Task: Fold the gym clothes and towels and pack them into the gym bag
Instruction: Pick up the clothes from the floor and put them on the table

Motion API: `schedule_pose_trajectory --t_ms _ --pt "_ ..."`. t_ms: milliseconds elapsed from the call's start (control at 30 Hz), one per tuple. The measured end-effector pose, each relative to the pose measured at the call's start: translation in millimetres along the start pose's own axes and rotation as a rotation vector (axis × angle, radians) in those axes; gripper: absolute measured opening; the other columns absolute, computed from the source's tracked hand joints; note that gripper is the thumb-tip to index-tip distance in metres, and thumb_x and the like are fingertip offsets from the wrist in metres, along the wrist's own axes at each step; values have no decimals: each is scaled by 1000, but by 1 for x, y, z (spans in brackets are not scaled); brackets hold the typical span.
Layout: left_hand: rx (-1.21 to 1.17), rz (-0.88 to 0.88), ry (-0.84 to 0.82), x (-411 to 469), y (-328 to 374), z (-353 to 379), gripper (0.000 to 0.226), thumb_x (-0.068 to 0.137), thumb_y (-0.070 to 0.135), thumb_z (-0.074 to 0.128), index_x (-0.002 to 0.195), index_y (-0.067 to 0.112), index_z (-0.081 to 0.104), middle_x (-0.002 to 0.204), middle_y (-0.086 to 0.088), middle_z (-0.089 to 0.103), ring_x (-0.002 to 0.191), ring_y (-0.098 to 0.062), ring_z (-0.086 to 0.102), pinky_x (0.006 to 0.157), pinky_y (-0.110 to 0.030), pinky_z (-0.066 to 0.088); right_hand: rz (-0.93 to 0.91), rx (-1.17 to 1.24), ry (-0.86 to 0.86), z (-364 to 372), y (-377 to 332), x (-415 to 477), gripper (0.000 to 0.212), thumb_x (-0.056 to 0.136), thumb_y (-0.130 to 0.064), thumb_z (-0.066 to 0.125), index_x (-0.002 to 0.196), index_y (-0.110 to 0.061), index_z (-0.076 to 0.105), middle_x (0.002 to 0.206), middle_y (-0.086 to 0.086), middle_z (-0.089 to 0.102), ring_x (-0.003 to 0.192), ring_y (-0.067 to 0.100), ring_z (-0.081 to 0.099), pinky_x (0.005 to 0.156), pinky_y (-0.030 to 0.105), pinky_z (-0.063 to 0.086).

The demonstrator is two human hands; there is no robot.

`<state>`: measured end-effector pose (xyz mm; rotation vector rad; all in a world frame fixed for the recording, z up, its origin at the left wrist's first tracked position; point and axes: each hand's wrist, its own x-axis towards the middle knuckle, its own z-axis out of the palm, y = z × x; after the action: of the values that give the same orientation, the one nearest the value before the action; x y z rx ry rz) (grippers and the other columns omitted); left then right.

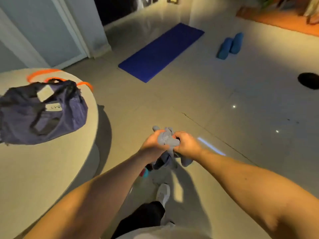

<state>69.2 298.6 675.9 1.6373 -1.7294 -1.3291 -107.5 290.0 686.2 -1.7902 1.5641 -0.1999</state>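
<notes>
Two hands, the left hand (153,141) and the right hand (185,144), grip one bunched grey garment (166,139) between their fingers (177,135). Well to the left of the fingers, one round surface (43,169) carries one dark blue gym bag (43,111) and one orange strap (41,73) looped behind it. Far beyond the fingers, the floor holds one blue mat (161,51) and two blue foam blocks (224,48) side by side; one black round thing (309,80) lies well off to the fingers' right, and one pale shoe (163,193) shows below them.
</notes>
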Motion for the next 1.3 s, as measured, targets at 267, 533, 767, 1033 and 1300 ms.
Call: schedule_pose_trajectory --t_ms 267,533,767,1033,1300 --pt "-40 7 377 -102 -24 -220 57 82 20 70 136 24 51 121 6 62 109 -14 61 91 -29 50 -461 -166 -37 23 -248 49 19 84 -32 71 85 -15 63 82 2 66 75 21 60 64 36 49" --pt "27 -12 662 -180 -121 -457 55 89 11 68 140 16 47 125 -1 56 111 -17 55 90 -30 46 -771 -163 -59 141 -496 144 22 83 -28 74 81 -9 64 79 5 65 72 22 58 62 37 46" --pt "33 -63 807 -192 -214 -651 51 88 8 69 136 11 51 114 2 56 105 -14 56 75 -9 42 -829 -198 -36 235 -687 242 14 86 -23 70 90 -11 65 86 1 64 75 21 58 62 36 46" --pt "-45 -63 967 -127 -298 -745 74 85 17 77 147 12 38 143 -8 42 122 -11 43 99 -15 34 -784 -275 91 301 -765 356 20 81 -11 60 100 -14 63 94 10 65 86 31 61 72 42 53" --pt "193 -462 576 -70 -427 -723 73 94 28 63 154 11 26 153 -16 34 140 -37 35 113 -47 34 -524 -658 -247 401 -709 421 33 83 -15 69 115 -16 62 116 10 64 112 32 57 81 34 40"
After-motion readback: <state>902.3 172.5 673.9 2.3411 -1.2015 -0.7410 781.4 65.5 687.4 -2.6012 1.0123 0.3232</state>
